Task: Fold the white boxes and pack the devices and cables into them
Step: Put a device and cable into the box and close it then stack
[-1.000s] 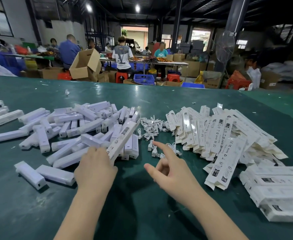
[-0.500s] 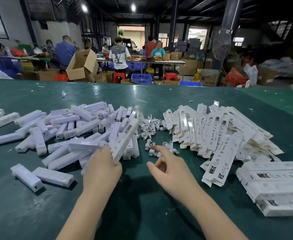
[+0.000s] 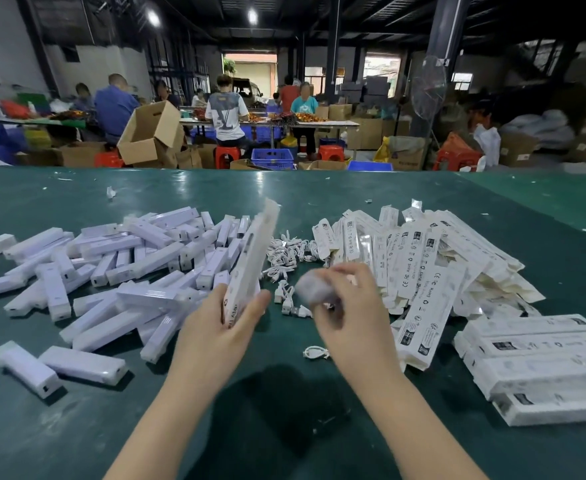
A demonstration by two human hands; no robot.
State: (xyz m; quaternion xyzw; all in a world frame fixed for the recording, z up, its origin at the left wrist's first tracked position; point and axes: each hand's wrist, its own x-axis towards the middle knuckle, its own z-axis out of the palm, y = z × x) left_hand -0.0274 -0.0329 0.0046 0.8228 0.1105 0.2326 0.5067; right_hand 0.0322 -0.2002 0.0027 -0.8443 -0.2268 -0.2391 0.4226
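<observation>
White box (image 3: 250,258) gripped upright by left hand (image 3: 220,327); right hand (image 3: 348,306) blurred.

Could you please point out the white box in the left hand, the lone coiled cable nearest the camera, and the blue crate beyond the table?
white box (image 3: 255,258), head view, its upright side panel.
coiled cable (image 3: 316,352), head view, its loop.
blue crate (image 3: 272,158), head view, its front wall.

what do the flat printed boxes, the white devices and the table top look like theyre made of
Flat printed boxes: thin matte white card, likely paperboard; creased flaps, black print.
White devices: smooth hard plastic by the look, faintly glossy with soft highlights and rounded edges.
Table top: dark green sheet, perhaps rubber or vinyl; dull sheen, scuffs and reflected light.
</observation>
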